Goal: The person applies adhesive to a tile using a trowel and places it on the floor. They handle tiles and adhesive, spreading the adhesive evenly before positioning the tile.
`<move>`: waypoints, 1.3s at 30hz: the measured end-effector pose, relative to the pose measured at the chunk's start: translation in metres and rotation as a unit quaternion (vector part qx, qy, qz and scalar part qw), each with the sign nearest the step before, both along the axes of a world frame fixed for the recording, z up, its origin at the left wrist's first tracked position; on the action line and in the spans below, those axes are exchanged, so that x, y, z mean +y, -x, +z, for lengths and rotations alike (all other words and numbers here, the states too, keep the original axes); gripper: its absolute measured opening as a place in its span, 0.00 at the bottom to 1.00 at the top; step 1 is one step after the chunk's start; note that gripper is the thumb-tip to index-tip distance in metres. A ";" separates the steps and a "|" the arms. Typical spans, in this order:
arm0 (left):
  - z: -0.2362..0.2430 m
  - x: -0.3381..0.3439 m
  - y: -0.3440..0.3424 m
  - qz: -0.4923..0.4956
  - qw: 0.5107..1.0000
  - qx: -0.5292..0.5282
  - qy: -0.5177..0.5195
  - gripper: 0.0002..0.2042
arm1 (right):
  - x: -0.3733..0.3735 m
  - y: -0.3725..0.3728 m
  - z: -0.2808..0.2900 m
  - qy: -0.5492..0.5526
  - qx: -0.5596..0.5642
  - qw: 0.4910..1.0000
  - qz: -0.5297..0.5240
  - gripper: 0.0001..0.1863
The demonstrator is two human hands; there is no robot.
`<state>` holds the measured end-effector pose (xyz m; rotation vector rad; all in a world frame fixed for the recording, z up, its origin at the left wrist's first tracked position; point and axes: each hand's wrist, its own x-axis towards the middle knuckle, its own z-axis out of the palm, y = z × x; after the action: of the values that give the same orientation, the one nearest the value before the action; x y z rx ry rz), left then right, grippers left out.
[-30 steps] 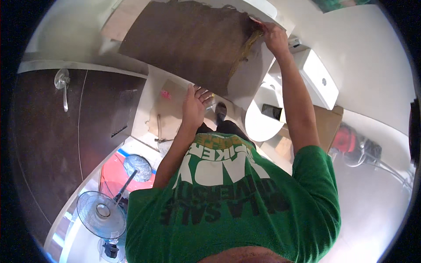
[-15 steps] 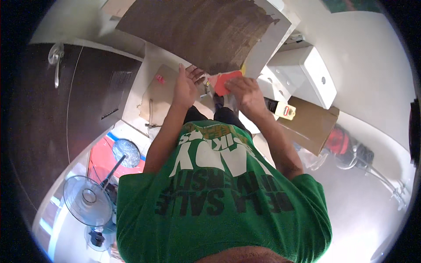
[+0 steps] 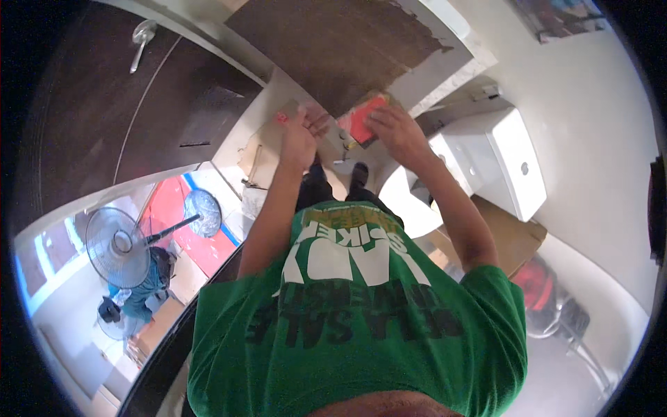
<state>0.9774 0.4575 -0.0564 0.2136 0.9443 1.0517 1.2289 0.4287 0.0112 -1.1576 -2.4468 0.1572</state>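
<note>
From where I stand, the right hand [image 3: 399, 135] pinches a flat, red-orange, plastic-looking spreader [image 3: 365, 121] by its edge, near the lower corner of a broad grey panel [image 3: 448, 61] with a ragged dark-brown coating [image 3: 333, 48]; contact there cannot be confirmed. The left hand [image 3: 300, 142], blurred, is loosely spread and appears empty. Risks, in my judgement: the one-handed edge grip could let the spreader twist and gouge the coating; residue, if wet, could drip onto the dark shoe [image 3: 359, 174] below.
</note>
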 end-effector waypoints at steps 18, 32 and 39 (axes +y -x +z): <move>0.007 0.000 -0.012 -0.022 0.998 -0.059 -0.007 0.14 | -0.007 -0.007 0.042 0.146 -0.086 0.983 0.065 0.15; 0.016 -0.006 -0.025 -0.047 0.996 -0.070 -0.020 0.10 | 0.061 -0.062 0.057 0.001 0.031 0.998 -0.049 0.18; -0.004 -0.029 -0.031 -0.038 0.997 -0.058 -0.027 0.07 | 0.081 -0.082 0.059 0.009 0.056 0.997 -0.049 0.15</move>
<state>1.0079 0.4285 -0.0602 0.2300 0.7983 1.0088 1.3109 0.5098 0.0698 -1.2387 -2.2906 0.2098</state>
